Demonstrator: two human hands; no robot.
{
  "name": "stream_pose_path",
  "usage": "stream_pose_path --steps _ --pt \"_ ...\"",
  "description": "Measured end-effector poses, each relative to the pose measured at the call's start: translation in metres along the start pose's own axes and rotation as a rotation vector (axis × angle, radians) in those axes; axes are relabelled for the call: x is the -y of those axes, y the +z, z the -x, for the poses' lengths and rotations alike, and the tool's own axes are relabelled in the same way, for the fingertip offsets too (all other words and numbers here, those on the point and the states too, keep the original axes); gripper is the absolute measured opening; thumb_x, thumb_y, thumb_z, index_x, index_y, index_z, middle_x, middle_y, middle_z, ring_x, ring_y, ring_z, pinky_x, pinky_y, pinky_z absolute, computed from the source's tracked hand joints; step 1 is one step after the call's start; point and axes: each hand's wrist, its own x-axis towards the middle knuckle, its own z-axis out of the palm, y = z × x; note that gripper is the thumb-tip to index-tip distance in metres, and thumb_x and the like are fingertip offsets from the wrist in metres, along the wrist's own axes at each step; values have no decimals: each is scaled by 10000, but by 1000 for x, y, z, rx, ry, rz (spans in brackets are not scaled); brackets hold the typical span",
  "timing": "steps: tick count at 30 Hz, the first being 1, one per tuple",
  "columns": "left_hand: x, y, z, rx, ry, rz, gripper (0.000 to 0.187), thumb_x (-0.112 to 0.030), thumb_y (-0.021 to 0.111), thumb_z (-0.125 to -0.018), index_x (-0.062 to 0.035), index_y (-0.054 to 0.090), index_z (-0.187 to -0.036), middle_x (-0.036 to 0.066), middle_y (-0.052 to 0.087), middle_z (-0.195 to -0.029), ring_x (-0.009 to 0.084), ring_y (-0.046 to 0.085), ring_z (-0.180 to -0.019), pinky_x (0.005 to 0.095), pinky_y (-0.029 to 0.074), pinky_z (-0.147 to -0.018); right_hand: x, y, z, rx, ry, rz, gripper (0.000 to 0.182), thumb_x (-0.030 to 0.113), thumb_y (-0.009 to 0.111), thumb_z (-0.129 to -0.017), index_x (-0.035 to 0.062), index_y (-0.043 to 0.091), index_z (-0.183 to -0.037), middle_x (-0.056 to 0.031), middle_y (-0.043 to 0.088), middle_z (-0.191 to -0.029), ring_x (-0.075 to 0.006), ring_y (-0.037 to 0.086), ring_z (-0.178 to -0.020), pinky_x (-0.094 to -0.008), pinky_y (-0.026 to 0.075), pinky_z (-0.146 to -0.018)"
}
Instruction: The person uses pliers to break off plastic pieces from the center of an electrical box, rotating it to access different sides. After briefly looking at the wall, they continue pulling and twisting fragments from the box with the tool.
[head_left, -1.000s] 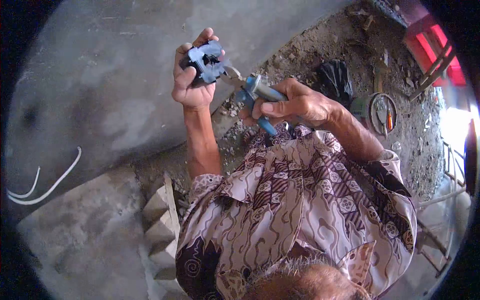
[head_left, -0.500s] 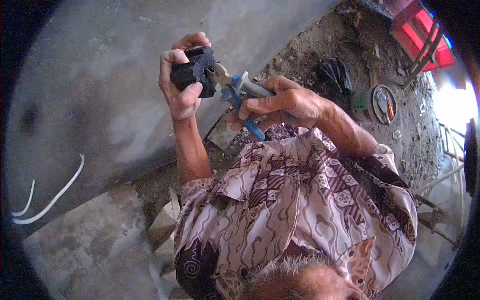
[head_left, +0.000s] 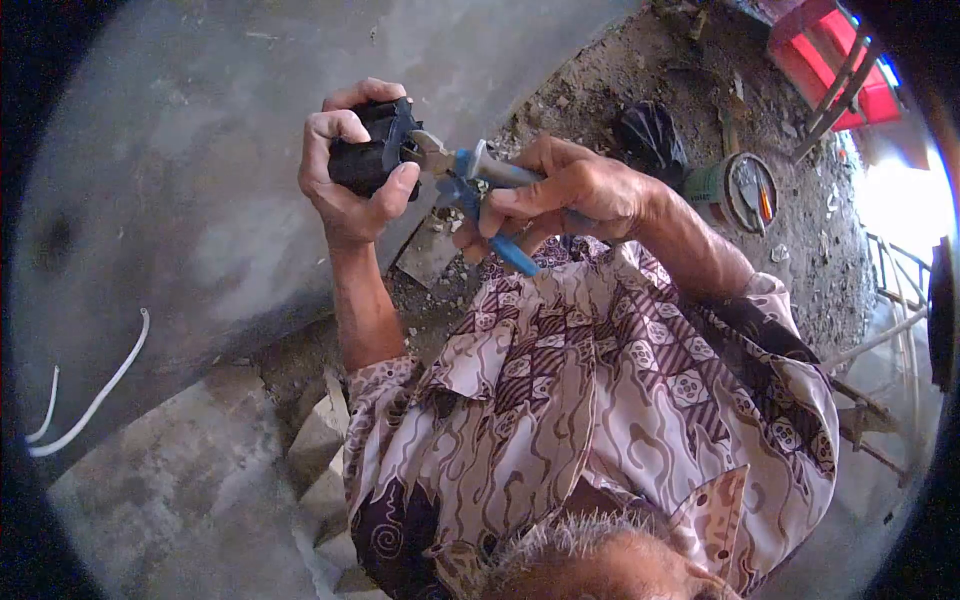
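My left hand (head_left: 338, 205) is wrapped round a black plastic electrical box (head_left: 362, 162), with the thumb on its near edge and the fingers over its far side. The pliers (head_left: 508, 174) have blue and grey handles, and my right hand (head_left: 590, 192) is closed round them. Their metal jaws meet the right edge of the box. Whether the jaws bite on the rim or only touch it cannot be made out. Both hands are held up in front of the patterned shirt (head_left: 540, 390).
A grey cement wall (head_left: 200, 200) fills the left, with two white conduit pipes (head_left: 100, 395) at its lower left. At the right, a green bucket (head_left: 708, 190) with tools, a black plastic bag (head_left: 650, 140) and a red object (head_left: 830, 65) lie on rubble ground.
The left hand and the box have shifted slightly left and turned a little. The pliers remain at the box's right edge, with the right hand still round the handles.
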Motion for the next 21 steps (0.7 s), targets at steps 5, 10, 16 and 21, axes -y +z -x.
stream_pose_path --steps 5,10,16,21 --pt "-3 2 4 -5 -12 -29 408 -63 724 -680 -91 427 -958 235 606 -1162 275 628 -1036 416 536 -913 2 12 3 -53 -65 283 433 395 647 -946 -30 707 -1005 -98 703 -930 -149 644 -805 -296 540 -736" --pt "-12 8 4 -75 -62 89 394 -44 687 -674 -86 420 -961 229 605 -1136 301 642 -1030 437 565 -884 -6 12 -1 -74 -70 442 423 407 624 -956 -7 706 -984 -58 672 -834 -133 611 -737 -309 506 -677" --pt "-17 -14 3 130 -208 39 369 -89 680 -678 -90 420 -940 253 590 -1174 300 645 -1027 464 561 -907 3 2 -4 17 -35 380 369 331 630 -965 -16 675 -847 -45 642 -720 -101 566 -556 -270 443 -533" --pt "-8 -22 -5 -51 -329 379 306 -230 645 -798 -95 512 -1038 238 582 -1235 340 610 -1100 562 527 -945 20 -15 -1 -93 12 327 324 310 647 -942 1 661 -846 -46 643 -734 -125 573 -606 -306 476 -560"
